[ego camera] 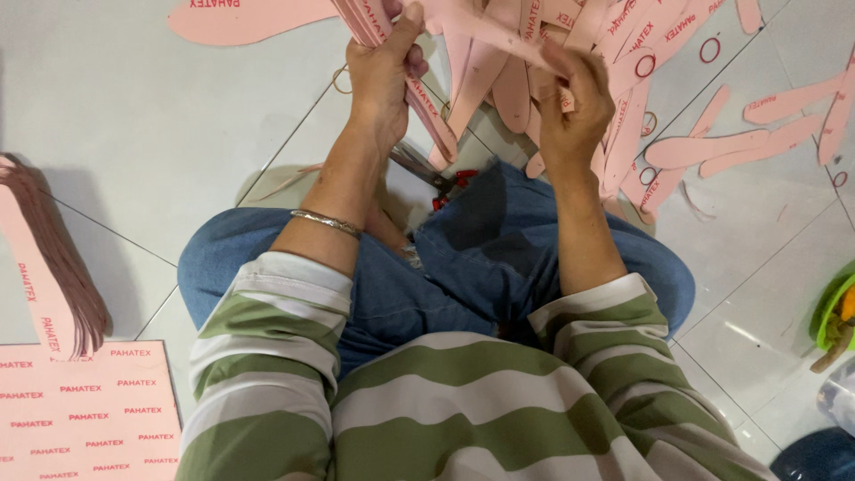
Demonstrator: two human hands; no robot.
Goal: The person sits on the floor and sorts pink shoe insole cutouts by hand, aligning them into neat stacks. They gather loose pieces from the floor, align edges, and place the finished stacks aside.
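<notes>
My left hand [381,73] grips a thick stack of pink insole-shaped cutouts [426,107] held on edge near the top of the view. My right hand [574,102] pinches a single pink cutout [485,28] that bends across toward the stack. Under both hands lies a loose heap of pink cutouts [623,80] on the tiled floor. A silver bracelet [326,223] circles my left wrist. I sit on the floor in blue jeans and a green-and-white striped top.
Red-handled scissors [445,183] lie on the floor by my knees. A bundled stack of pink cutouts [49,267] and a flat pink printed sheet [85,414] sit at left. More cutouts [766,134] are scattered at right; a green container [833,312] at the right edge.
</notes>
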